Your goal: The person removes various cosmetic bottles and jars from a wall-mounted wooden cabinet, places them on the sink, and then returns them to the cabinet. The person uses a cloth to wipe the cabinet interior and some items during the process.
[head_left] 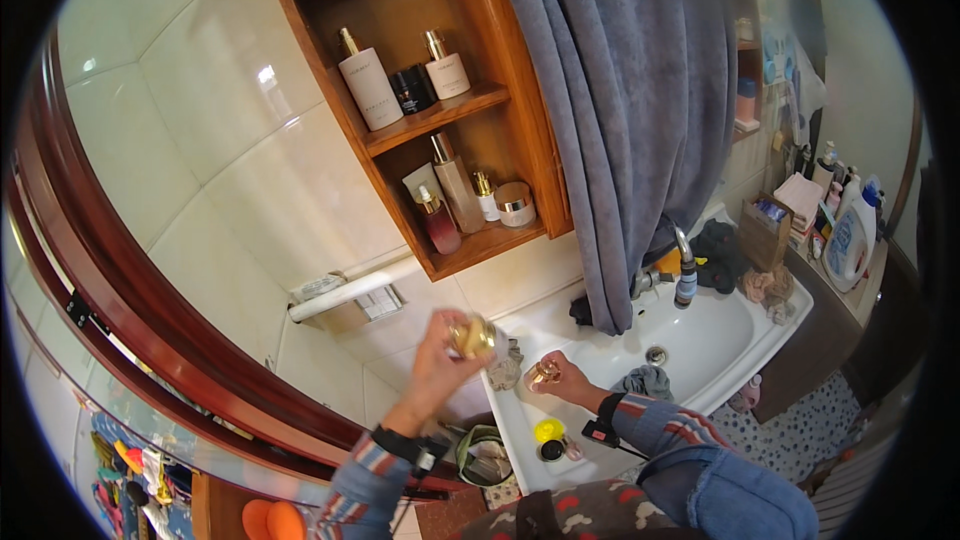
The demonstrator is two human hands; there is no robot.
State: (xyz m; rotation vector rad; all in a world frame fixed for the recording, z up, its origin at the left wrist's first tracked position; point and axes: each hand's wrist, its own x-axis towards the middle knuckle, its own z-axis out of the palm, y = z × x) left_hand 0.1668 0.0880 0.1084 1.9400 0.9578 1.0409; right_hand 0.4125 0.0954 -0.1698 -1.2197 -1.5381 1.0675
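My left hand (440, 360) is closed around a clear jar with a gold lid (477, 338), raised beside the left end of the white sink (530, 440). Over the sink's near left ledge, my right hand (570, 381) grips a small bottle with a gold top (541, 373). Fingers cover part of both containers. A yellow round container (549, 429), a small black jar (551, 451) and a little clear bottle (573, 450) stand below my right hand on the ledge. Between the two hands, a crumpled greyish cloth (506, 365) lies at the sink's rim.
A wooden wall shelf (440, 120) holds several cosmetic bottles and jars. A grey towel (620, 100) hangs down to the basin near the faucet (685, 270). A dark cloth (645, 383) lies in the basin. Detergent bottles (850, 240) stand at right; a lined bin (485, 455) is below left.
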